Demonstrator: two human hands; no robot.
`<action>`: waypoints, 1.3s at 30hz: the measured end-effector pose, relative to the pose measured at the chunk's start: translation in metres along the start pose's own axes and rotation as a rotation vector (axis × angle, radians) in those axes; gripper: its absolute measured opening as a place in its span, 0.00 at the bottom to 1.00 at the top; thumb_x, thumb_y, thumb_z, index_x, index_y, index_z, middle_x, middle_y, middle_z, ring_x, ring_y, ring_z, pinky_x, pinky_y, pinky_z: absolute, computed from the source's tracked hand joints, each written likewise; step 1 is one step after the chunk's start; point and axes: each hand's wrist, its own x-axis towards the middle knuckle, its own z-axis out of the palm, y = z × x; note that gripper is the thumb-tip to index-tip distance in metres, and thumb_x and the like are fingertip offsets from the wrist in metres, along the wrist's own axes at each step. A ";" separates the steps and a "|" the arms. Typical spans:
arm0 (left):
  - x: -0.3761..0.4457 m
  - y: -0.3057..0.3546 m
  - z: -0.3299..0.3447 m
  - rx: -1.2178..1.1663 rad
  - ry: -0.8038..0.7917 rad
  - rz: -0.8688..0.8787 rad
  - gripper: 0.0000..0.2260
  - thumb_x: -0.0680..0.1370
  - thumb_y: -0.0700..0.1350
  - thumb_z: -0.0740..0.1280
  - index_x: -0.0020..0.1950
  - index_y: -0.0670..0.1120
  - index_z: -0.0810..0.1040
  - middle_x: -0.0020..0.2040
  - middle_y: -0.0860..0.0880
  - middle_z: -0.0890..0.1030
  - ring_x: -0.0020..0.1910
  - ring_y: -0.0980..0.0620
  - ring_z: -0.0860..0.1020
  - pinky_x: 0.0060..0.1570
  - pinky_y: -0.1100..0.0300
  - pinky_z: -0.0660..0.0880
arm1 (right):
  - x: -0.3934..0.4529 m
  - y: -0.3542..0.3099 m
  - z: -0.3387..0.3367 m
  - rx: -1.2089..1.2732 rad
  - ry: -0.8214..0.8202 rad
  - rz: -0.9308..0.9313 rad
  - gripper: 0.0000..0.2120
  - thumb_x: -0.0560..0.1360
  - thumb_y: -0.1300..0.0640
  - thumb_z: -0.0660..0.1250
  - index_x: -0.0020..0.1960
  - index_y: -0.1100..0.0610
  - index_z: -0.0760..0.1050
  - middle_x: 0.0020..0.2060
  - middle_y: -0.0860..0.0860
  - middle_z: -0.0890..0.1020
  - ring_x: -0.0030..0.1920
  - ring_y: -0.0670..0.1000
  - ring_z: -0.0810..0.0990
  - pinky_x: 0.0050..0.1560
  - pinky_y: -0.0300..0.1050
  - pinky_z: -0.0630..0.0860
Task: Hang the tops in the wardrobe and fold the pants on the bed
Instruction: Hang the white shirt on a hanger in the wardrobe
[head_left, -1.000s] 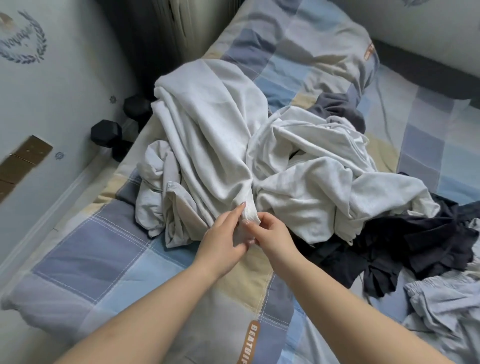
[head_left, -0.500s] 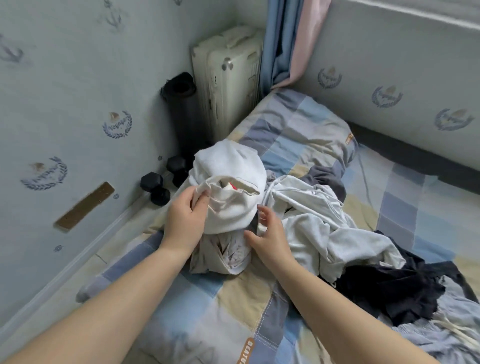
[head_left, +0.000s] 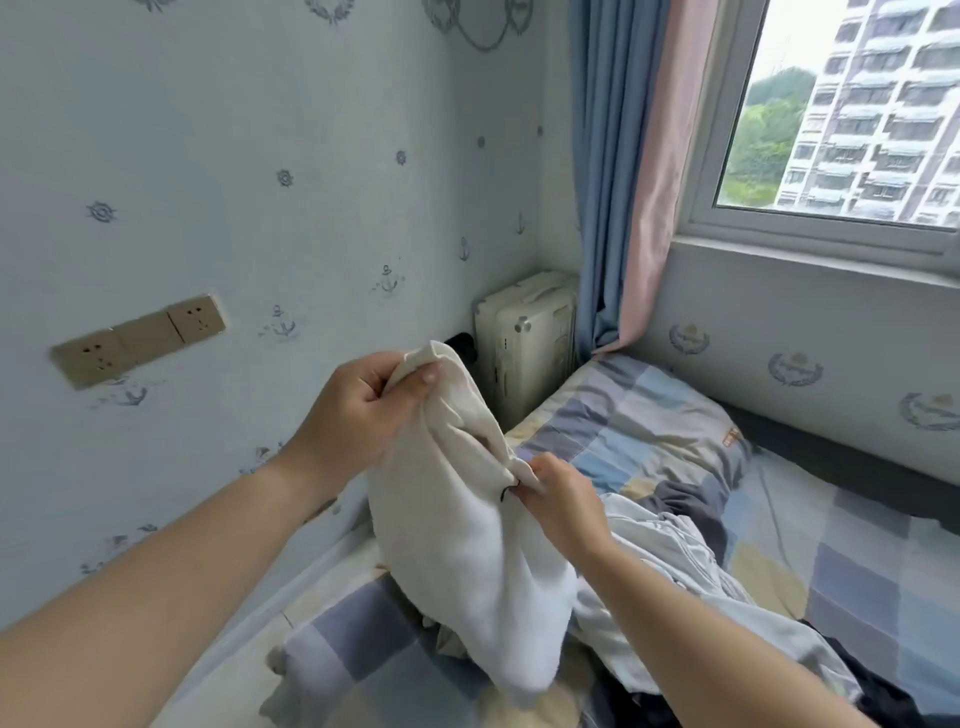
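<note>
Above the bed's wall-side edge, a thick white fleecy cotton garment (head_left: 467, 561) is hanging bunched, its lower end trailing down onto the blue, grey and cream checked bedcover (head_left: 670, 415). Both hands are holding it up, most likely so that its weight is pulling the folds open and showing whether it is a top for the wardrobe or pants for folding; from this bundle I cannot tell which. The left hand (head_left: 363, 410) is gripping the highest edge, thumb pressing the cloth against curled fingers. The right hand (head_left: 563, 499) is pinching a puckered bit of hem lower down and toward the bed's middle, probably searching for an opening or a seam. The fabric is looking soft, heavy and creased, plain white with a small dark thread or mark showing near the right pinch.

Behind the raised piece, a pale grey-white crumpled garment (head_left: 675, 566) is lying on the cover, and a dark navy piece of clothing (head_left: 893, 701) is showing toward the bed's near corner. Beyond the far end of the bed, a cream ribbed suitcase (head_left: 524, 353) is standing against the wall beside the blue and pink curtain (head_left: 623, 171). No wardrobe is showing.
</note>
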 end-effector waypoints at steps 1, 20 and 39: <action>-0.002 0.013 -0.007 -0.014 -0.007 0.005 0.23 0.74 0.55 0.64 0.34 0.36 0.65 0.31 0.48 0.62 0.31 0.54 0.62 0.28 0.66 0.59 | -0.005 -0.006 -0.011 0.043 0.021 -0.007 0.10 0.73 0.50 0.70 0.40 0.46 0.68 0.38 0.44 0.76 0.40 0.51 0.73 0.36 0.45 0.65; 0.039 0.080 -0.030 0.092 -0.356 0.303 0.10 0.73 0.42 0.72 0.37 0.57 0.80 0.32 0.58 0.78 0.31 0.63 0.75 0.31 0.73 0.69 | -0.106 -0.079 -0.290 0.090 0.703 -0.094 0.11 0.71 0.56 0.73 0.41 0.41 0.73 0.37 0.40 0.80 0.37 0.35 0.76 0.34 0.27 0.69; -0.010 0.192 0.155 -0.569 -0.836 0.523 0.11 0.79 0.37 0.64 0.39 0.49 0.78 0.30 0.57 0.75 0.29 0.62 0.70 0.29 0.71 0.67 | -0.392 -0.150 -0.317 -0.281 1.292 0.496 0.11 0.70 0.52 0.74 0.38 0.52 0.71 0.29 0.44 0.74 0.30 0.43 0.71 0.31 0.39 0.69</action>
